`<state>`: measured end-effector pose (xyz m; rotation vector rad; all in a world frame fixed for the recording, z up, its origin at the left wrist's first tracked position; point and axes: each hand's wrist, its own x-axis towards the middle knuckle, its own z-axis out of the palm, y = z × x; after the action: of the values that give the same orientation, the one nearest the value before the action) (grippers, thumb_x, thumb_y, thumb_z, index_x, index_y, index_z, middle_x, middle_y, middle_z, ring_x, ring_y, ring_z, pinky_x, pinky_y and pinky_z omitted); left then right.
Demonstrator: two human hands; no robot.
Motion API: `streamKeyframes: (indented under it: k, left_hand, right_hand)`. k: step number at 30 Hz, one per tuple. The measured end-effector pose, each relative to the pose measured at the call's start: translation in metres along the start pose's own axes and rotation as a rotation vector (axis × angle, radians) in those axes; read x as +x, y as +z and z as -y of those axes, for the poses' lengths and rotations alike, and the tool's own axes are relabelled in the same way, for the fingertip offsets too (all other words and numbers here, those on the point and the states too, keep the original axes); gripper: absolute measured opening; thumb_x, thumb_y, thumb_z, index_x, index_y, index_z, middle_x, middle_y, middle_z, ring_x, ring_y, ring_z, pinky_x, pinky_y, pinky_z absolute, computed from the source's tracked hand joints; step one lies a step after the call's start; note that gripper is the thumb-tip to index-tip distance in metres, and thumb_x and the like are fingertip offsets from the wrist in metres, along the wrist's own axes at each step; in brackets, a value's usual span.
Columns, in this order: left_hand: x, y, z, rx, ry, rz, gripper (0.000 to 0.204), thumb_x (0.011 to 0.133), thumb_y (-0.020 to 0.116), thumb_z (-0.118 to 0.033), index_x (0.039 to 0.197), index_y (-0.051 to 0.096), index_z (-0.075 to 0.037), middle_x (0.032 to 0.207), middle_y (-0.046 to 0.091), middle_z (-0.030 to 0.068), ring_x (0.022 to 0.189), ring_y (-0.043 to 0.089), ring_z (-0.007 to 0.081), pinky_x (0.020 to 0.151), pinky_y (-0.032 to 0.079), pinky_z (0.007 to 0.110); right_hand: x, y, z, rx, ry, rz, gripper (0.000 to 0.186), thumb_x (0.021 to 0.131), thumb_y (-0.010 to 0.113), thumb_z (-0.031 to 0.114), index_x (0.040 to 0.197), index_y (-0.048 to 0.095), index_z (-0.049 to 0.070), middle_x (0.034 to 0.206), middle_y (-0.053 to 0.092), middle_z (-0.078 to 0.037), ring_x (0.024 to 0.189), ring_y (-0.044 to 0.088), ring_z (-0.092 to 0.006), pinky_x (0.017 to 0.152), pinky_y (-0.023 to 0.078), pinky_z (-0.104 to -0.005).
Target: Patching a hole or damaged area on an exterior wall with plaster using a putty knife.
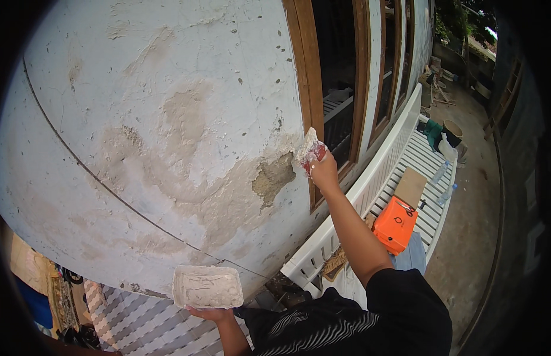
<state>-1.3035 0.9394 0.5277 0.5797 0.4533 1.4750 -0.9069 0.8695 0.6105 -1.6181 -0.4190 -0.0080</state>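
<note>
My right hand [323,170] is closed around a reddish putty knife [311,152] whose blade is thickly smeared with off-white filler. It is raised beside the wooden window frame [310,77], just right of a rough patch of bare, crumbled plaster [274,178] in the wall. Low in the view, my left hand [210,313] supports a whitish rectangular tub [207,287] from underneath. Pale filler covers the inside of the tub. The pale blue wall [228,71] carries broad beige patches of filler and peeling paint.
A white slatted bench [383,169] runs along the wall to the right. On it lie an orange box [395,225], scissors [406,207], a brown board [409,186] and plastic bottles [447,194]. Patterned tiles [145,320] are below the wall; a concrete path [474,207] lies beyond the bench.
</note>
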Motion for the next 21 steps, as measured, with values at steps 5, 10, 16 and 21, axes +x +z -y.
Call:
streamKeyframes:
  k: [5, 10, 16, 21]
  left_hand:
    - [0.0, 0.0, 0.003, 0.007, 0.012, -0.019, 0.078, 0.088, 0.032, -0.065, 0.144, 0.027, -0.011, 0.143, 0.036, 0.0118, 0.127, 0.042, 0.0349, 0.103, 0.039, 0.05]
    - [0.005, -0.014, 0.009, 0.005, 0.033, 0.02, 0.077, 0.089, 0.032, -0.064, 0.143, 0.028, -0.01, 0.142, 0.037, 0.0125, 0.126, 0.043, 0.0347, 0.102, 0.04, 0.05]
    - [0.005, -0.009, 0.027, -0.038, -0.069, 0.152, 0.077, 0.088, 0.033, -0.063, 0.143, 0.028, -0.01, 0.142, 0.037, 0.0132, 0.126, 0.043, 0.0353, 0.102, 0.039, 0.05]
    - [-0.001, 0.007, 0.03, 0.01, -0.069, 0.003, 0.078, 0.087, 0.032, -0.065, 0.144, 0.027, -0.011, 0.143, 0.036, 0.0128, 0.127, 0.041, 0.0356, 0.104, 0.037, 0.051]
  right_hand:
    - [0.006, 0.038, 0.009, -0.158, 0.019, -0.078, 0.035, 0.078, 0.058, 0.008, 0.111, 0.054, -0.003, 0.098, 0.064, -0.026, 0.095, 0.061, -0.042, 0.083, 0.047, -0.0456]
    - [-0.022, 0.048, 0.037, -0.203, -0.015, -0.06, 0.043, 0.079, 0.059, 0.009, 0.119, 0.049, -0.002, 0.095, 0.063, -0.027, 0.092, 0.06, -0.0437, 0.081, 0.047, -0.0475]
    - [-0.056, 0.055, 0.027, -0.252, -0.178, 0.119, 0.042, 0.08, 0.059, 0.008, 0.119, 0.049, -0.004, 0.092, 0.065, -0.024, 0.088, 0.063, -0.04, 0.078, 0.048, -0.0434]
    - [-0.052, 0.022, -0.021, 0.094, -0.106, 0.331, 0.04, 0.081, 0.057, 0.002, 0.12, 0.053, -0.006, 0.097, 0.065, -0.023, 0.088, 0.066, -0.0314, 0.08, 0.049, -0.0338]
